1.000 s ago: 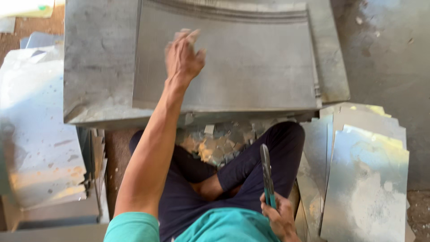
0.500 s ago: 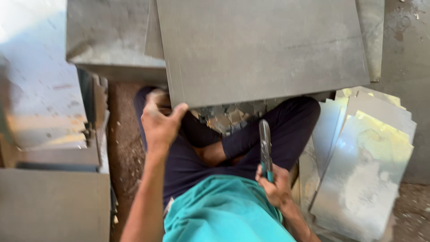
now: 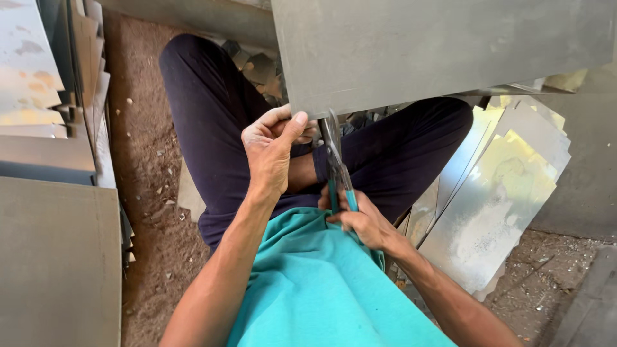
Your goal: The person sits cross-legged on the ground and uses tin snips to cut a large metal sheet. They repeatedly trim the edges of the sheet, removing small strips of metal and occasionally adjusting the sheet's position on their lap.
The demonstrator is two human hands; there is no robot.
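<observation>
1. Fingers first: the left hand [image 3: 273, 151] has its thumb on top and its fingers curled under the near edge of the grey metal sheet [image 3: 443, 48], pinching it right at the lower left corner.
2. The right hand [image 3: 360, 222] is wrapped tight round the teal handles of the tin snips [image 3: 335, 160], fingers pressed together in a fist.
3. The snips point to twelve o'clock, blades meeting the sheet's near edge just to the three o'clock side of the left thumb; how far the blades are parted cannot be told.
4. The sheet itself fills the upper right of the view, hanging over the person's crossed legs in dark trousers [image 3: 212, 128].
5. Small metal offcuts [image 3: 257, 67] lie under the sheet, between the knees.
6. At three o'clock, a fanned stack of shiny cut plates [image 3: 501, 205] leans near the right knee.
7. At nine o'clock, more stacked sheets [image 3: 45, 103] stand beside the dirt floor [image 3: 148, 212].
</observation>
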